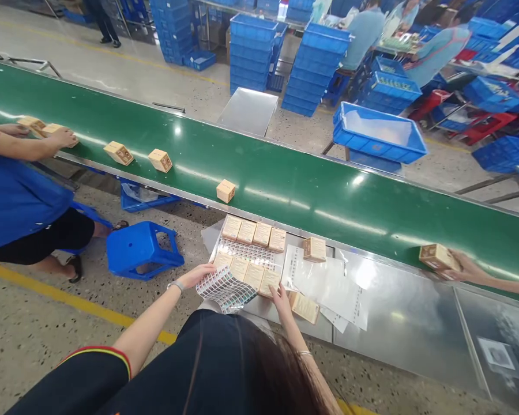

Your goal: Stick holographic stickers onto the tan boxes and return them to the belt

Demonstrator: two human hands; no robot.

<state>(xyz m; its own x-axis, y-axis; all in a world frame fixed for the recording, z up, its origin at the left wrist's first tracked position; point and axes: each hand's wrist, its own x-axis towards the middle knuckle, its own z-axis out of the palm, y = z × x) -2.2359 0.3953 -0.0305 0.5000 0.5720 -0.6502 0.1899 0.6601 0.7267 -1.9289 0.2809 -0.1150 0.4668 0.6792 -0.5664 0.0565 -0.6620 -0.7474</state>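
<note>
My left hand pinches the edge of a curved sheet of small printed labels. My right hand rests its fingers at the right end of the near row of tan boxes, by the last box; whether it grips that box is hard to tell. The label sheet partly covers the near row. Beyond it stands a far row of tan boxes, with another label sheet lying between the rows. One box lies right of my right hand, and another stands farther back.
A green conveyor belt crosses beyond the metal table, carrying several boxes, one of them nearby. Another person's hand holds a box at right; a person in blue works at left. White sheets lie on the table. A blue stool stands left.
</note>
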